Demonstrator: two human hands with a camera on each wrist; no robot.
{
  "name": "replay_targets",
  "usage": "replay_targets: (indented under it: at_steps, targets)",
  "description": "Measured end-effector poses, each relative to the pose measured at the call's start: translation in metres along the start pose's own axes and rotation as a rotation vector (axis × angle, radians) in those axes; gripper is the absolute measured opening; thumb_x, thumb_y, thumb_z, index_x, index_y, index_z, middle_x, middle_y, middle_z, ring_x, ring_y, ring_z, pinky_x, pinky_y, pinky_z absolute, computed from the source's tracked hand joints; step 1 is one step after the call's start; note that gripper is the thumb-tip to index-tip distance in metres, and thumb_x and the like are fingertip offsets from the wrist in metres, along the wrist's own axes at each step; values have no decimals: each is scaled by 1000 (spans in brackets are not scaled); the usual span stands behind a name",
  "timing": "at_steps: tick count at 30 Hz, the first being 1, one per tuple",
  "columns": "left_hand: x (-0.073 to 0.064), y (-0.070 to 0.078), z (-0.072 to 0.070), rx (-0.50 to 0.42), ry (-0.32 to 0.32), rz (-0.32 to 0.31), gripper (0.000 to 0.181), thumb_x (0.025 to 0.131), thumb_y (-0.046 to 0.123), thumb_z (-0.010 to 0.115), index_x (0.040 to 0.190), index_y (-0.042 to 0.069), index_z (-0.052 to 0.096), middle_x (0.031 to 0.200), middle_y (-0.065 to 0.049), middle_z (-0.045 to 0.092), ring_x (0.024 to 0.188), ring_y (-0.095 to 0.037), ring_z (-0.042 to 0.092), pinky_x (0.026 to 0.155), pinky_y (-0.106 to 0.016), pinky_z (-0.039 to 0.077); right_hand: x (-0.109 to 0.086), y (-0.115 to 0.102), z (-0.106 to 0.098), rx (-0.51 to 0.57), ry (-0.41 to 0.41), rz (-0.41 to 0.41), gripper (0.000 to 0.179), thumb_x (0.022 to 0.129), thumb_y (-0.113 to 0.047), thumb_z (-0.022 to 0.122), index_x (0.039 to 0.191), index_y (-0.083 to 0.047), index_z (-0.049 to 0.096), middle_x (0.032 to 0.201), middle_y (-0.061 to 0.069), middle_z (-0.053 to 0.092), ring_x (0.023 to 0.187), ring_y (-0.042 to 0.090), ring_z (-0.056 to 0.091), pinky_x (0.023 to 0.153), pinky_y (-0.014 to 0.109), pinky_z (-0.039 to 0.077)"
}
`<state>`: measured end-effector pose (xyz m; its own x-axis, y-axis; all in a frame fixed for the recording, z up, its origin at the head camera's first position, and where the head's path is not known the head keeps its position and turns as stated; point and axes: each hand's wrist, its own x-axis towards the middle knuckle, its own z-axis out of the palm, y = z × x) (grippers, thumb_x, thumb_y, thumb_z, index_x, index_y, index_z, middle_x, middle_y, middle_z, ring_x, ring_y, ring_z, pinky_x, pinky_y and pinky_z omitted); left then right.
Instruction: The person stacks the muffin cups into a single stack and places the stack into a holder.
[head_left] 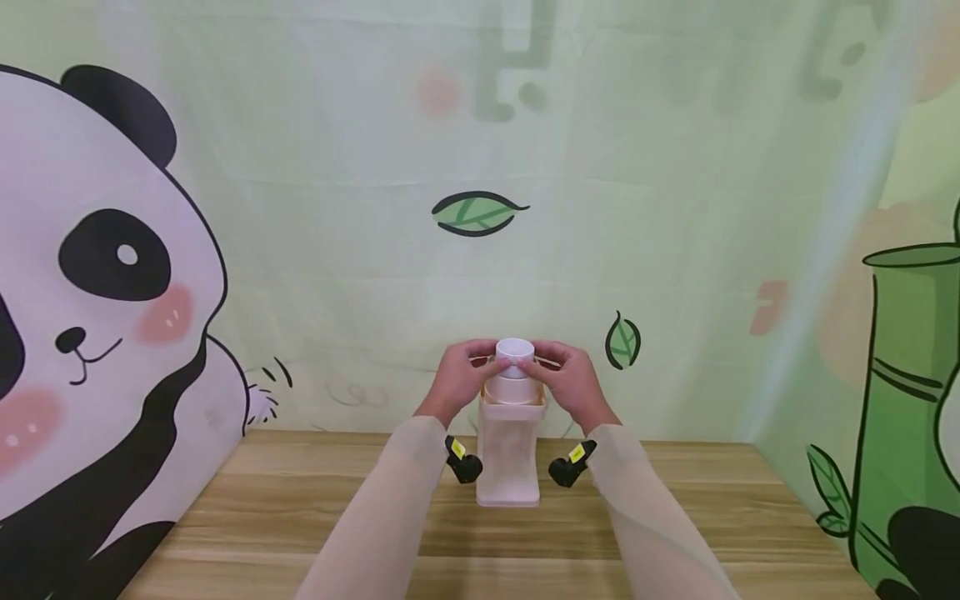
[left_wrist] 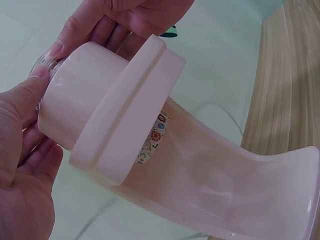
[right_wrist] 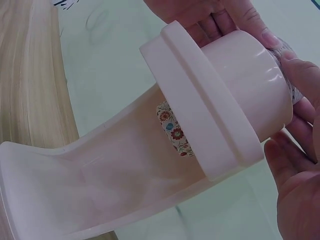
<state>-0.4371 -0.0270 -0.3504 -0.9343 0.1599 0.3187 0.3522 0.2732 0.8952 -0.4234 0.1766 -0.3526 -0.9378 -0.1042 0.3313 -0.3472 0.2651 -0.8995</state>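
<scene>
A pale pink holder stands upright on the wooden table, with a collar and a short round tube at its top. From the tube protrudes a white round cup stack, ridged at its side in the wrist views. My left hand and right hand grip it from opposite sides, thumbs on the near side. Below the collar shows a flower-patterned piece, likely the lower end of the stack. Inside the tube, the rest is hidden. The right wrist view shows my right-hand fingers beside the tube.
The wood-grain table extends to both sides of the holder. Behind it hangs a pale green backdrop with printed leaves, a panda and bamboo. Black wrist cameras sit at both cuffs, close to the holder.
</scene>
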Motion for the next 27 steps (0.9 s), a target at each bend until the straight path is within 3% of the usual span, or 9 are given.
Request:
replay_targets:
  at_steps: [12, 27]
  targets:
    - [-3, 3, 1, 11, 10, -28, 46, 91, 29, 79, 133, 13, 68, 137, -9, 67, 128, -35, 62, 107, -49, 52, 0, -2, 0, -27, -7, -1, 51, 88, -41, 80, 132, -16, 69, 138, 7, 66, 133, 31, 59, 111, 50, 49]
    - [-11, 3, -4, 53, -4, 30, 54, 92, 32, 78, 138, 11, 63, 141, -9, 64, 133, -35, 59, 110, -48, 50, -11, -3, -13, -70, 21, 25, 57, 90, -45, 78, 137, -15, 65, 140, 8, 65, 134, 29, 58, 111, 48, 49]
